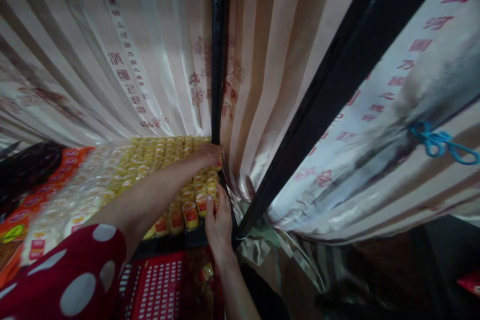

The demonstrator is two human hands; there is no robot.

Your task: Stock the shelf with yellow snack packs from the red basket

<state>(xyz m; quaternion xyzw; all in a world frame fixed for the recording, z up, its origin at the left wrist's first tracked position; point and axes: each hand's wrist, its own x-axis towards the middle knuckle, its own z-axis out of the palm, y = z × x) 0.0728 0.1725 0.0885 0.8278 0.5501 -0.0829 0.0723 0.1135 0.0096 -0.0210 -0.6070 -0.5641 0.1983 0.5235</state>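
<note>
Rows of small yellow wrapped snack packs (161, 155) with red labels stand packed together on a dark display surface. My left arm, in a red sleeve with white dots, stretches over them to the far right corner. There my left hand (212, 154) is bent down around a yellow wrapped snack pack (219, 163); most of its fingers are hidden. Nearer to me, my right hand (220, 222) is at the right end of the rows. Its thumb and fingers close about a yellow wrapped snack pack (216, 199) at the row's edge.
Clear-wrapped white packs (84, 182) and orange packages (28, 210) lie to the left. A red plastic basket (163, 280) sits below the front edge. Dark posts (219, 50) and printed pale curtains (161, 35) enclose the corner. A blue cord (437, 141) is tied at right.
</note>
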